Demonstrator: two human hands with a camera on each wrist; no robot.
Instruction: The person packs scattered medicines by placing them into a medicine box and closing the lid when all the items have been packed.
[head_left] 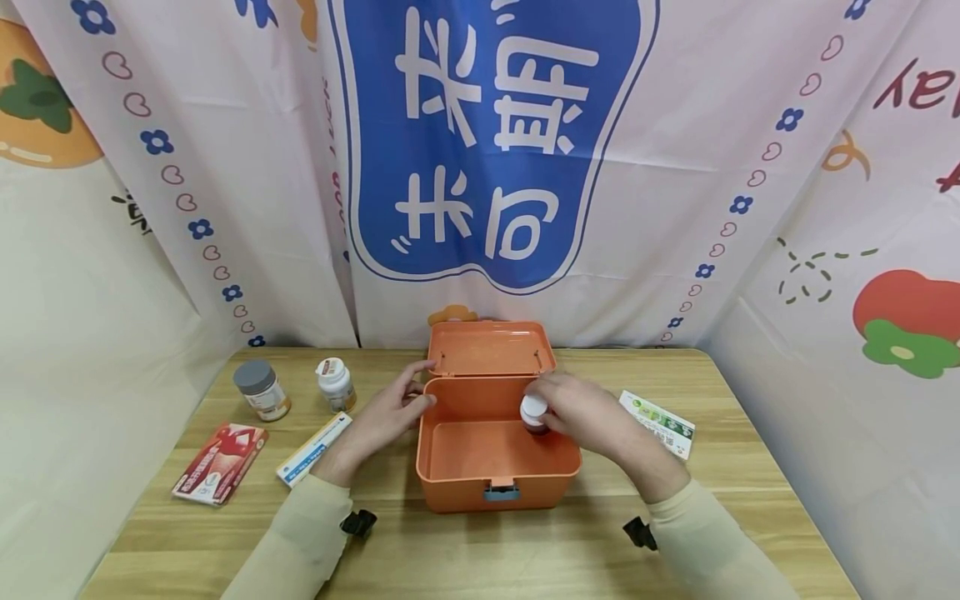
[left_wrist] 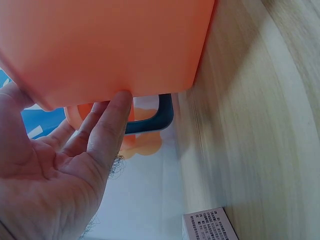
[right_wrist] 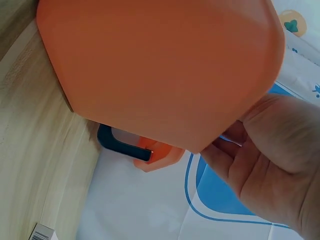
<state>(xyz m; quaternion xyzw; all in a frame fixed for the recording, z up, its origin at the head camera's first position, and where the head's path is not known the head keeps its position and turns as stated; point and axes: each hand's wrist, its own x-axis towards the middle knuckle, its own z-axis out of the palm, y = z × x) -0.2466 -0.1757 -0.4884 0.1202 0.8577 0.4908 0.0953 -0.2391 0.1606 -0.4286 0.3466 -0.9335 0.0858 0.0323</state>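
An orange storage box (head_left: 498, 493) stands on the table with its lid (head_left: 491, 347) swung back and a blue-grey latch (head_left: 501, 493) at the front. My right hand (head_left: 585, 412) reaches over the right wall and grips a white-capped bottle (head_left: 533, 408) inside the box, near the back right corner. In the right wrist view the box wall hides the bottle and the fingertips. My left hand (head_left: 386, 421) is at the box's left side, its fingers fairly straight. Seen from the left wrist, fingertips (left_wrist: 120, 102) touch the outer wall, beside a dark handle (left_wrist: 150, 124).
On the left stand a grey-lidded jar (head_left: 261, 390) and a white bottle (head_left: 335, 385). A red carton (head_left: 220, 463) and a blue-and-white carton (head_left: 311, 450) lie nearer. Right of the box lies a green-and-white carton (head_left: 660, 423). A printed curtain (head_left: 637, 275) hangs behind the table.
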